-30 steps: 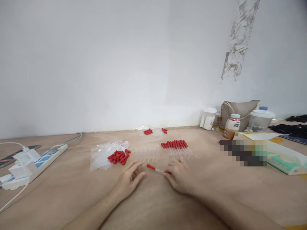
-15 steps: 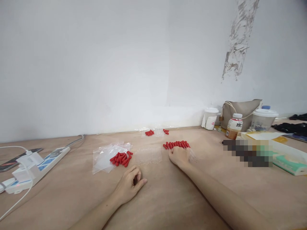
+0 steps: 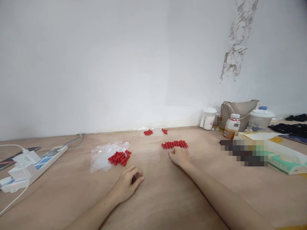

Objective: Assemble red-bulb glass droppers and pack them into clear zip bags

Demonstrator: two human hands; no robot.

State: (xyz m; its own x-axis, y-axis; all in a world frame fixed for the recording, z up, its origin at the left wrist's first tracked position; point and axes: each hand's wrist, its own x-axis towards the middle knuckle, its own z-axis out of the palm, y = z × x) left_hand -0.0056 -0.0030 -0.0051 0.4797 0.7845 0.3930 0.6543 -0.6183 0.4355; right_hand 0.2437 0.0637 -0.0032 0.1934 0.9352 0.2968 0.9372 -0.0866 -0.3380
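Observation:
My right hand is curled over the glass tubes of a row of droppers with red rubber bulbs. Its fingertips are hidden, so what they pinch, if anything, does not show. Beside that row, to the left, lie several bare clear glass tubes side by side. My left hand rests on the table with loosely bent fingers, the thumb apart and nothing in it. Just beyond it, a pile of loose red rubber bulbs lies partly on clear zip bags.
By the wall lies a clear bag with red bulbs. A power strip with cables and a phone are at left. At right stand a paper cup, a bottle, a handbag and a lidded tub.
The view has shifted slightly, so everything sits a little further left. My right hand stays at the dropper row, whose left-hand bulbs now look more evenly lined up. My left hand keeps its pose.

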